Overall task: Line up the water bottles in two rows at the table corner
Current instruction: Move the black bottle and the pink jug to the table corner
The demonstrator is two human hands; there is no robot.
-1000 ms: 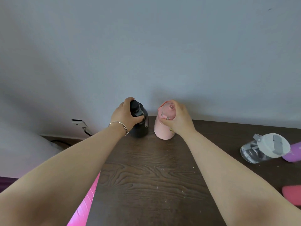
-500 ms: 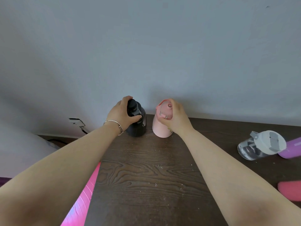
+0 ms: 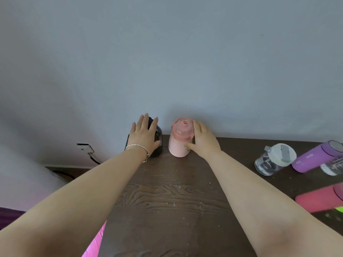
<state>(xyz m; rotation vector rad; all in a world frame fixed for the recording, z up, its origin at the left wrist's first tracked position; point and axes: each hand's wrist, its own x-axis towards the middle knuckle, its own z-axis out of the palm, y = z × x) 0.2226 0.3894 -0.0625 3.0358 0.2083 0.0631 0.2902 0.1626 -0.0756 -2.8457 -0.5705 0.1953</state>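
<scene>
A black bottle (image 3: 157,143) and a pale pink bottle (image 3: 179,141) stand upright side by side at the far left corner of the dark wooden table (image 3: 167,201), against the wall. My left hand (image 3: 143,135) is in front of the black bottle with fingers spread, hiding most of it. My right hand (image 3: 203,140) rests open against the pink bottle's right side, fingers loose. On the right lie a clear bottle with a white lid (image 3: 274,159), a purple bottle (image 3: 315,157) and a dark pink bottle (image 3: 319,200).
The grey wall rises right behind the table's far edge. A wall socket with a cable (image 3: 85,148) is to the left, beyond the table's left edge. Another clear bottle (image 3: 332,167) lies at the right border. Something bright pink (image 3: 94,243) shows below the table's left edge.
Both hands have let go of the bottle tops: the left hand's fingers opened and spread, the right hand slid off the pink cap to the bottle's side. The view shifted, showing more bottles on the right.
</scene>
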